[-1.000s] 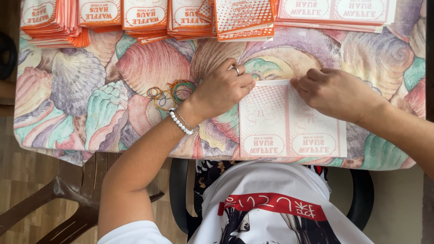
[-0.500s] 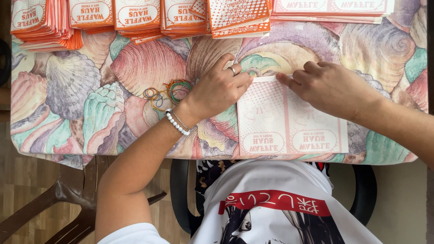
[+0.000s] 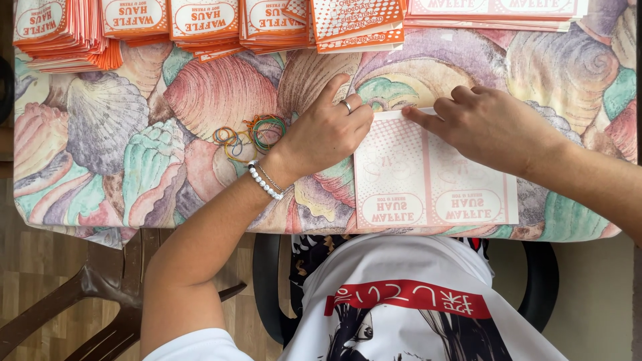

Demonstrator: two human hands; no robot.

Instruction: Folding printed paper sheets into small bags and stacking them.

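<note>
Stacks of folded orange bags [image 3: 67, 33] line the far edge of the counter [image 3: 100, 134], out of the way. Loose rubber bands [image 3: 247, 134] lie just left of the left hand [image 3: 328, 130], within easy reach. That hand presses flat, fingers together, on the left edge of a flat paper bag [image 3: 435, 180], seemingly pinning it. The right hand [image 3: 488, 124] rests fingertips along the bag's top edge, apparently creasing it.

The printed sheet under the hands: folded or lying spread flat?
Spread flat. The printed sheet lies open on the tablecloth, both panels showing, left hand and right hand pressing its top edge.
</note>
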